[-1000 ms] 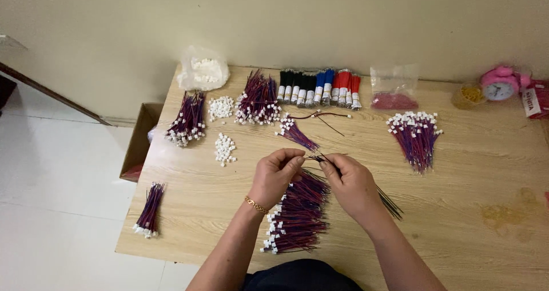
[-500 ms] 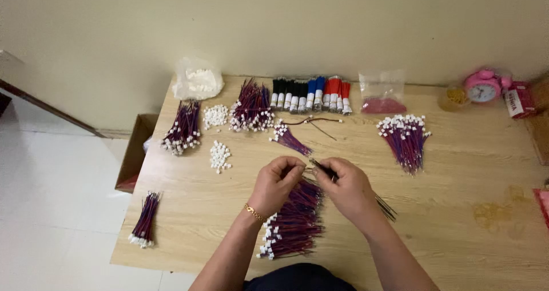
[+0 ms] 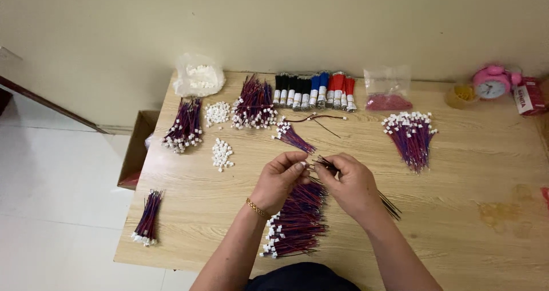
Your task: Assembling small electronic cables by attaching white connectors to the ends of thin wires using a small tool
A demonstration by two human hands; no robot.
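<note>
A light wooden table [image 3: 457,211] stands against a plain beige wall, above a white tiled floor [image 3: 51,211] with a cardboard box [image 3: 136,148] beside it. Over a pile of red-and-blue wires [image 3: 294,222], the left hand [image 3: 278,179] pinches closed at its fingertips. The right hand [image 3: 351,185], fingers curled shut, holds a thin bunch of dark wires [image 3: 389,205] trailing behind it.

My left hand [image 3: 280,179] and right hand [image 3: 350,185] covered the spot where my fingertips met, so whatever small piece I pinched there was too tiny to make out. My right palm hid most of the thin dark wires [image 3: 388,204], and the frame's right edge cut off a red box [image 3: 530,96].
</note>
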